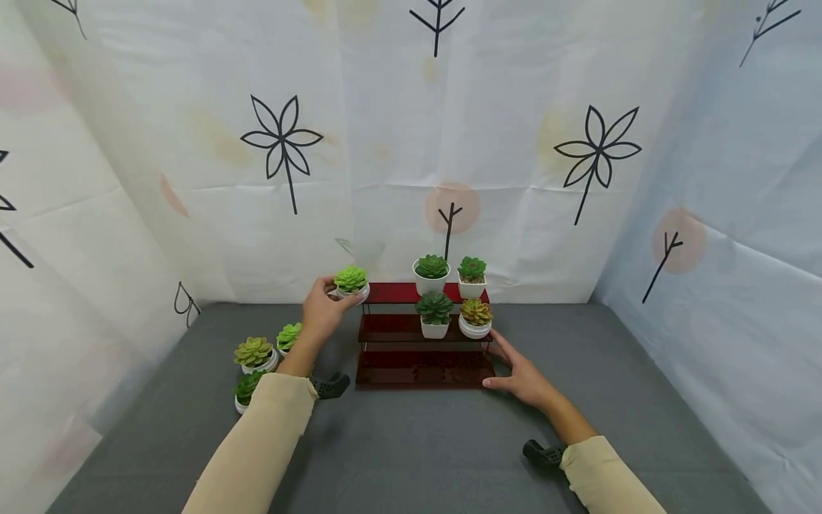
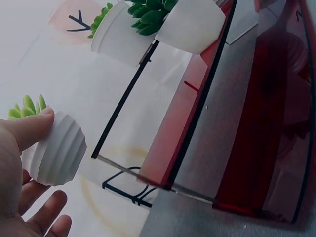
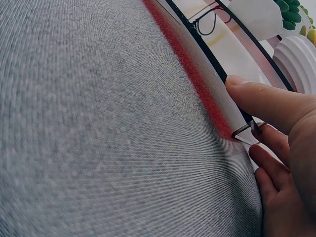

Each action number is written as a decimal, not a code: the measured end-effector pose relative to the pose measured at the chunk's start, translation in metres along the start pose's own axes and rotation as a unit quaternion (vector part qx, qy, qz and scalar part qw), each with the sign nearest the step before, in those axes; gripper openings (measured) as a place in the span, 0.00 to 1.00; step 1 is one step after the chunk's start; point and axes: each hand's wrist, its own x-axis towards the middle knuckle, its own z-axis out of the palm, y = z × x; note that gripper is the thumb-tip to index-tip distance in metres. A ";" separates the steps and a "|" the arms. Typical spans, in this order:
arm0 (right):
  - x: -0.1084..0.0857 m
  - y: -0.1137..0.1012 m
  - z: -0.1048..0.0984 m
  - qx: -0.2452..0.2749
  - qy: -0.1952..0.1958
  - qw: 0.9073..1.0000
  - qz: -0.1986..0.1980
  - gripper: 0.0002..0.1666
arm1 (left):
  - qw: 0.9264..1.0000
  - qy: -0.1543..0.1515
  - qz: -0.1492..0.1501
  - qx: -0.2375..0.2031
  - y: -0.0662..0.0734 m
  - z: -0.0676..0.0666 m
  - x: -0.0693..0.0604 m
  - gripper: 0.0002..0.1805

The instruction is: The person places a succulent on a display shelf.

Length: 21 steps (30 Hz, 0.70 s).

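My left hand (image 1: 323,313) pinches a white pot with a light green succulent (image 1: 352,283) beside the top tier's left end. The left wrist view shows the thumb of that hand (image 2: 15,197) against the ribbed pot (image 2: 61,153). A dark red three-tier shelf (image 1: 393,368) has two potted succulents on its top tier, at right, and two on its middle tier. At its lower right end my right hand (image 1: 528,382) grips the shelf; in the right wrist view this hand (image 3: 291,143) has its thumb on the dark edge and its fingers by the wire leg.
Several potted succulents stand at the left of the grey table (image 1: 437,450), one of them yellowish green (image 1: 253,352) and partly behind others, near my left forearm. White cloth (image 1: 385,143) with plant drawings hangs behind the table and along both sides.
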 end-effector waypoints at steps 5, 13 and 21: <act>-0.001 0.000 -0.001 -0.003 0.003 1.000 0.000 0.56 | 1.000 0.003 0.003 -0.002 0.002 0.010 0.002 0.37; 0.002 -0.001 0.001 -0.006 0.004 1.000 -0.003 0.57 | 0.999 0.027 0.010 -0.015 0.005 0.023 0.003 0.35; 0.001 0.003 0.000 -0.008 0.005 1.000 -0.002 0.56 | 0.995 0.045 0.025 0.083 0.009 0.036 0.007 0.36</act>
